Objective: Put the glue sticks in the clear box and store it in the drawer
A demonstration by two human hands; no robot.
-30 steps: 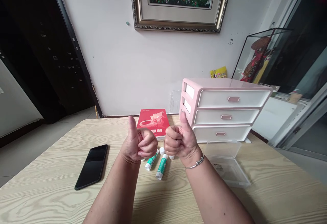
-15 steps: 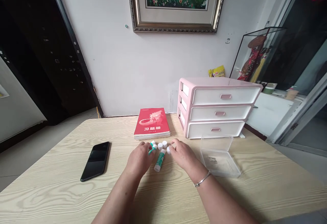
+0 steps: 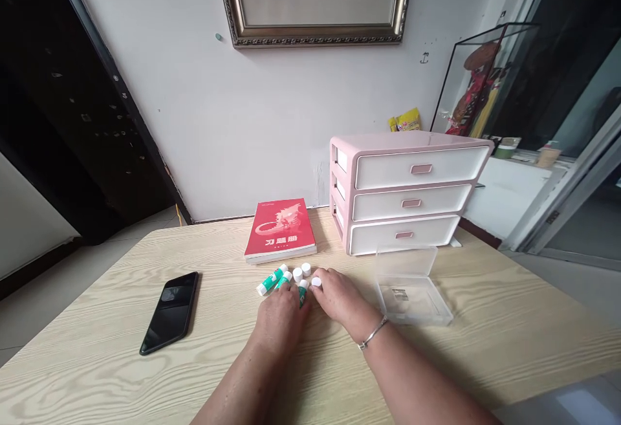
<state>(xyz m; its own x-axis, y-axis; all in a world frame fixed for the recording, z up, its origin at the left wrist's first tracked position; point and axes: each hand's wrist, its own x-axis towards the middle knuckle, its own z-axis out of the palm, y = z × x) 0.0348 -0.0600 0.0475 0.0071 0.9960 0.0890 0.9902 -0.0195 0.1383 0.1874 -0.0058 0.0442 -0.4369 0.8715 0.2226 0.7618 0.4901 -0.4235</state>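
Observation:
My left hand [image 3: 281,314] rests knuckles-up on the wooden table [image 3: 97,373], its fingers closed over a green-and-white glue stick [image 3: 302,291] that pokes out past the fingertips. My right hand [image 3: 340,297], a bracelet on its wrist, pinches a small white cap [image 3: 316,281] right beside that stick. Two more glue sticks [image 3: 270,280] lie just left of my fingers. Two loose white caps [image 3: 301,272] sit behind them.
A red book [image 3: 280,229] lies behind the sticks. To its right stands a pink three-drawer box [image 3: 405,192], drawers closed. An open clear plastic case [image 3: 410,289] lies right of my right hand. A black phone [image 3: 169,312] lies at left. The wall is behind.
A second ago both hands were raised in thumbs-up fists. They came down to the table and now grip a glue stick and a cap. The view has shifted slightly down and right.

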